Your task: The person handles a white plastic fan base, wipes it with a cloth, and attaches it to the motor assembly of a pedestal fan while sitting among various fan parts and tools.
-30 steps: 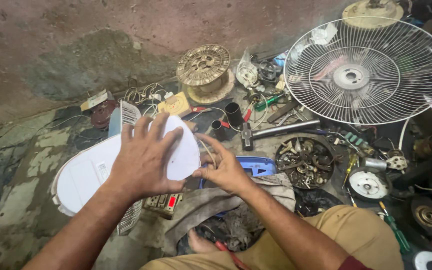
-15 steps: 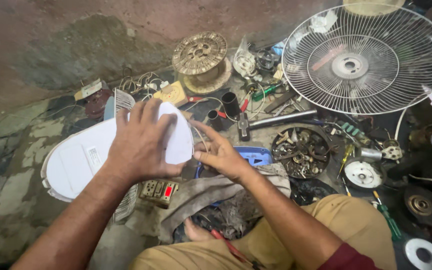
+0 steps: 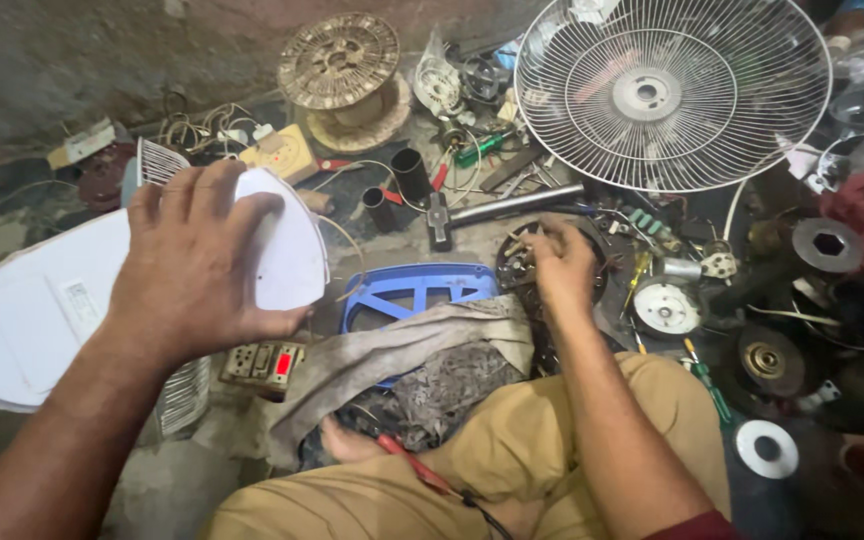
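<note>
Left hand (image 3: 197, 265) on fan housing (image 3: 42, 310), right hand (image 3: 564, 262) on motor stator (image 3: 522, 265), fan grille (image 3: 672, 92) behind

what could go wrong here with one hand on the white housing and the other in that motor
1. The left hand alone presses the white fan housing, which rests unevenly over a ribbed grille; it might slip or tip.
2. The right hand reaches into the dark motor stator, where fingers could catch on wires or metal edges.
3. A red-handled tool lies by the bare foot, and a switch board sits among loose wires; either could snag or jab.
</note>
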